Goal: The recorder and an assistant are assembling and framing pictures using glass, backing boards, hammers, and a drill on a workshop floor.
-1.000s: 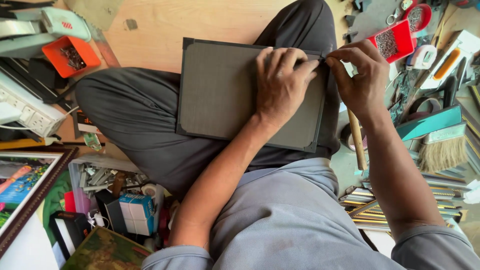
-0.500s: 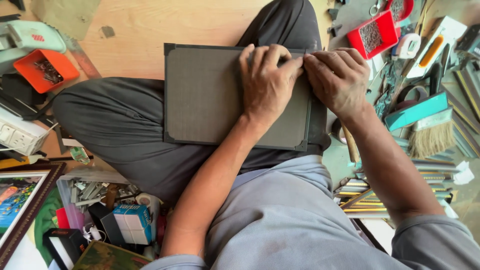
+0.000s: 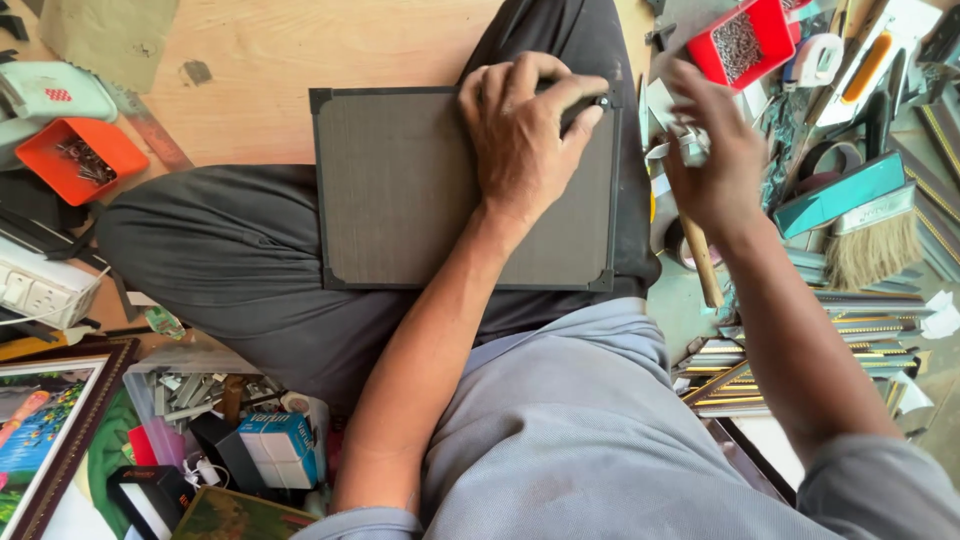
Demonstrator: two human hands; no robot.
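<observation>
Right hand (image 3: 712, 150) has come off the dark frame back (image 3: 440, 190) on the lap, its fingers blurred so can't tell, while left hand (image 3: 525, 135) pinches its top-right corner, so repositioning probably.

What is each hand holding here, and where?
Left hand presses the dark frame back near its top right edge. Right hand pinches small metal bits.

Left hand (image 3: 525, 130) presses on the dark frame back (image 3: 420, 190) on the lap; right hand (image 3: 715, 150) hovers over the hammer (image 3: 700, 255).
</observation>
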